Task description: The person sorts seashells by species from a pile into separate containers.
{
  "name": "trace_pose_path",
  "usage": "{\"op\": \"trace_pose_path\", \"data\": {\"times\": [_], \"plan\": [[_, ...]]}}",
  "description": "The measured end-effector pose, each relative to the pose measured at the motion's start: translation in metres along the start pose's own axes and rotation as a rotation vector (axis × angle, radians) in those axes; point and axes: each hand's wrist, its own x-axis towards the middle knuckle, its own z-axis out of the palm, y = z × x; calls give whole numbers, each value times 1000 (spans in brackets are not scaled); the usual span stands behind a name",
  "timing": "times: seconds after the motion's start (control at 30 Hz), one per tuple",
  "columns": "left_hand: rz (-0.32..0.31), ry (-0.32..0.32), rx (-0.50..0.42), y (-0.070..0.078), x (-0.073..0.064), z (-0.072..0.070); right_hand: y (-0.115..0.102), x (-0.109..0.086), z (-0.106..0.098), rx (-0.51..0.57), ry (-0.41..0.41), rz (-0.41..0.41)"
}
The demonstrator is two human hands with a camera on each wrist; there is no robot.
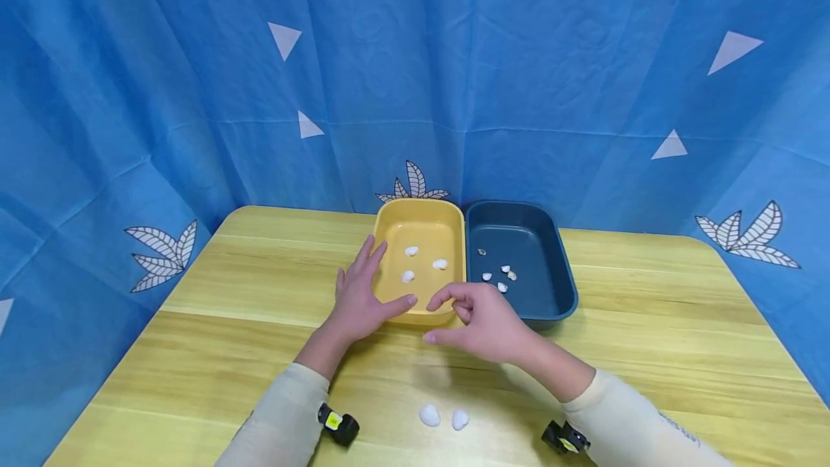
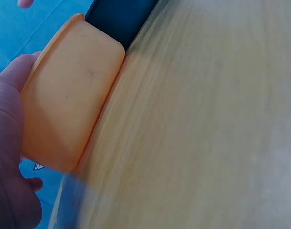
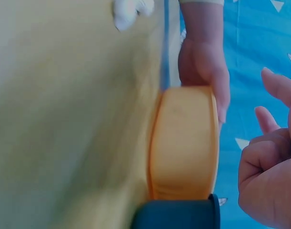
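Note:
My left hand (image 1: 359, 303) rests at the near left corner of a yellow tray (image 1: 421, 209), fingers spread along its left side and thumb over the front rim. Three white seashells (image 1: 440, 264) lie apart inside that tray. Over the tray's near right corner hovers my right hand (image 1: 483, 323), its thumb and index finger apart with nothing between them and the other fingers bent. Several small shells (image 1: 487, 277) lie in the dark blue tray (image 1: 563, 287), mostly towards its left side. Two more white seashells, a left one (image 1: 429, 415) and a right one (image 1: 460, 420), lie on the table between my forearms.
The two trays stand side by side at the back of the wooden table (image 1: 648, 323). A blue patterned curtain (image 1: 519, 56) hangs right behind them and along both sides. Each sleeve carries a small black wrist camera, the left one (image 1: 338, 424) and the right one (image 1: 565, 438).

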Motion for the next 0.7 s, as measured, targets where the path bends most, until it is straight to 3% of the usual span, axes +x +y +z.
{"op": "trace_pose_path", "data": {"times": [0.37, 0.7], "plan": [[2, 6, -5, -1, -1, 0, 15, -24, 18, 57, -140, -58], [10, 7, -14, 0, 0, 0, 22, -32, 27, 28, -261, -11]]}}
